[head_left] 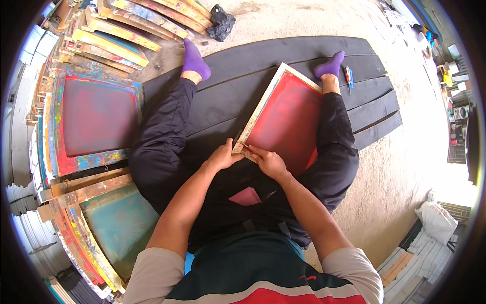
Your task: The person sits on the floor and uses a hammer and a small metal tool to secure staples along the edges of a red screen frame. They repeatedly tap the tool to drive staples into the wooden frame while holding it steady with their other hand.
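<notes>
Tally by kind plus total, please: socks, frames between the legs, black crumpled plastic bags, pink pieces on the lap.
Purple socks: 2
Red-mesh frame: 1
Black plastic bag: 1
Pink piece: 1
Total: 5

purple socks (194,63) | black trousers (161,124) | beige short sleeves (155,273) | dark green shirt (238,268)

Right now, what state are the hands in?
Left hand: closed, holding the wooden frame at its near corner.
Right hand: at that corner, grip unclear.
</notes>
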Demonstrator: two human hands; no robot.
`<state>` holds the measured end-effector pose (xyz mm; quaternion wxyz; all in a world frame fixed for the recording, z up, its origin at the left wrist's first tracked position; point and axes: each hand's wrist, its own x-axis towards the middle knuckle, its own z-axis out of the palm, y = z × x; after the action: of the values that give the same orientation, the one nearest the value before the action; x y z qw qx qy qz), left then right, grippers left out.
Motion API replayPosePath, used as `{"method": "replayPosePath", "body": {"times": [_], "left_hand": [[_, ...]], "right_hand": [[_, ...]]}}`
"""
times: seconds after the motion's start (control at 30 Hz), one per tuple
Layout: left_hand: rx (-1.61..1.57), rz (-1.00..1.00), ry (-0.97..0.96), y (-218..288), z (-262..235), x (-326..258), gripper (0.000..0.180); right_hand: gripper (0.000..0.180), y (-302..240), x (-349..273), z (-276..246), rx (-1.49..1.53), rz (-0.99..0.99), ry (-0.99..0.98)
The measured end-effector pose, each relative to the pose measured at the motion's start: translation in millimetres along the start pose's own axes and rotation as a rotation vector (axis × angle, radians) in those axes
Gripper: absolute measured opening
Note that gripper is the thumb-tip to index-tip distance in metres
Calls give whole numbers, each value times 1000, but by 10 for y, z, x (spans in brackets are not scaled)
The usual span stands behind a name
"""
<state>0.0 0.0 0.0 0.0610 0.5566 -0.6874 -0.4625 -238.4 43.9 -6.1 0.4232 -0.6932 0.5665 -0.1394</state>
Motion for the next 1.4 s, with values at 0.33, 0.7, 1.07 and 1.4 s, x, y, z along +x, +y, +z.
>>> {"method": "replayPosePath", "body": {"times": [0.33,0.7,1.07,1.4], "left_hand": [[30,-81,12,-54,16,-62,92],[-245,-220,246,-31,-43,41,97],[-68,-58,426,123,-70,209,51],[127,38,424,648,-292,1153,55]], "right_hand": [[49,-526,-97,-358,761,468,-260],[54,-692,-84,-299,-44,356,273],[37,-469,-154,-568,-95,648,542],[60,448,-286,-1234,-221,908,780]]}}
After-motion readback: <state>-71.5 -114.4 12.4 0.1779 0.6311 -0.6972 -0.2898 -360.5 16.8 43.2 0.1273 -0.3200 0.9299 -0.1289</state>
